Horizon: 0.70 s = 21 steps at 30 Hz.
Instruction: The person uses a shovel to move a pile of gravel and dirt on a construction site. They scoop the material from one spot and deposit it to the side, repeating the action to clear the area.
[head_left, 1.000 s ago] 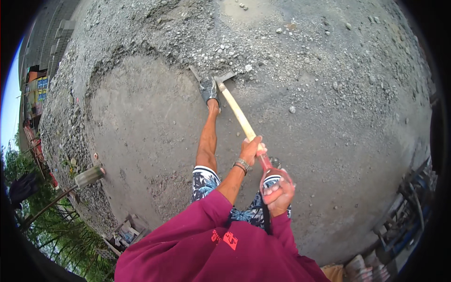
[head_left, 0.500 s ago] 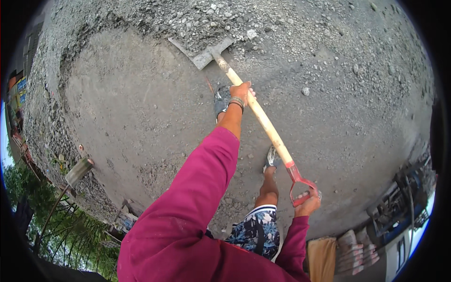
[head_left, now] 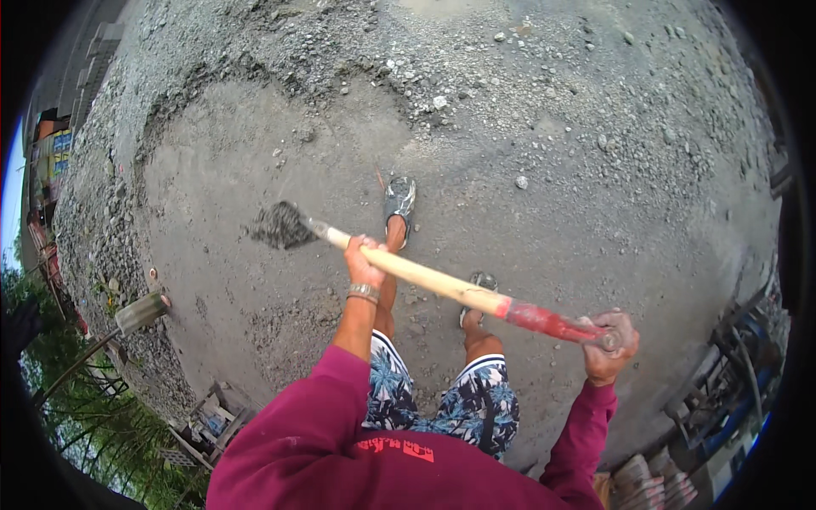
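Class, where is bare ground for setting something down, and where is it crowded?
Mostly bare: the ground patch between gravel load and gravel bank; another patch above the shovel's red end, right of the shoes. Crowded: the gravel bank and lower-right clutter.

Soft, flat daylight evenly lights the grey, stony ground point(head_left: 552, 238) around my long, pale wooden shovel handle point(head_left: 433, 279). Beyond its left end, the dark gravel load point(head_left: 282, 226) smears with motion blur; far around the handle, fisheye curvature bends edges into blackness.

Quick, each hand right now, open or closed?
Left hand: closed around the shovel's wooden shaft.
Right hand: closed on its red handle.
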Available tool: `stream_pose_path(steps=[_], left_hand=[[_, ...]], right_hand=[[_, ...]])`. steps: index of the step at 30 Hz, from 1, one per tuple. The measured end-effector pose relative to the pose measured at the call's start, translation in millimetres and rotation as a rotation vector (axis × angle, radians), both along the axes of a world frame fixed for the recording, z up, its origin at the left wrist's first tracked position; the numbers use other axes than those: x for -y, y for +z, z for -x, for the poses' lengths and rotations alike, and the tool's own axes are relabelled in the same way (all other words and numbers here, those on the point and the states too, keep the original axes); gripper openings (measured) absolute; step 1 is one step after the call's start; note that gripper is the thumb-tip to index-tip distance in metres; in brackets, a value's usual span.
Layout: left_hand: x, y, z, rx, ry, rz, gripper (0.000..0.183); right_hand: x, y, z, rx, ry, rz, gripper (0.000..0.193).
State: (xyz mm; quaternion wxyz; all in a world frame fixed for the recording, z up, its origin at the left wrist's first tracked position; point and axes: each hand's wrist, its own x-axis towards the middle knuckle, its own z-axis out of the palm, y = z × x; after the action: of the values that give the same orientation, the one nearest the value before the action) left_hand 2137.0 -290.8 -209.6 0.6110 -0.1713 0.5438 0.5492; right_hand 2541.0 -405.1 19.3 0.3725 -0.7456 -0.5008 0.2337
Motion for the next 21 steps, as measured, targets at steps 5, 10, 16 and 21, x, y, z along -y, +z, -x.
stream_pose_path(steps=[5,10,16,21], left_hand=[[181,135,66,-0.31,0.023,0.391,0.019],[234,172,34,-0.294,0.088,0.389,0.015],[180,110,-91,-0.122,-0.265,0.342,0.017],[193,43,-181,-0.122,-0.673,0.401,0.02]], right_hand=[[32,73,21,-0.25,0.621,-0.245,0.026],[104,74,-15,-0.394,0.25,0.168,0.023],[261,92,-5,-1.002,-0.535,0.622,0.047],[315,124,50,-1.314,-0.975,0.31,0.055]])
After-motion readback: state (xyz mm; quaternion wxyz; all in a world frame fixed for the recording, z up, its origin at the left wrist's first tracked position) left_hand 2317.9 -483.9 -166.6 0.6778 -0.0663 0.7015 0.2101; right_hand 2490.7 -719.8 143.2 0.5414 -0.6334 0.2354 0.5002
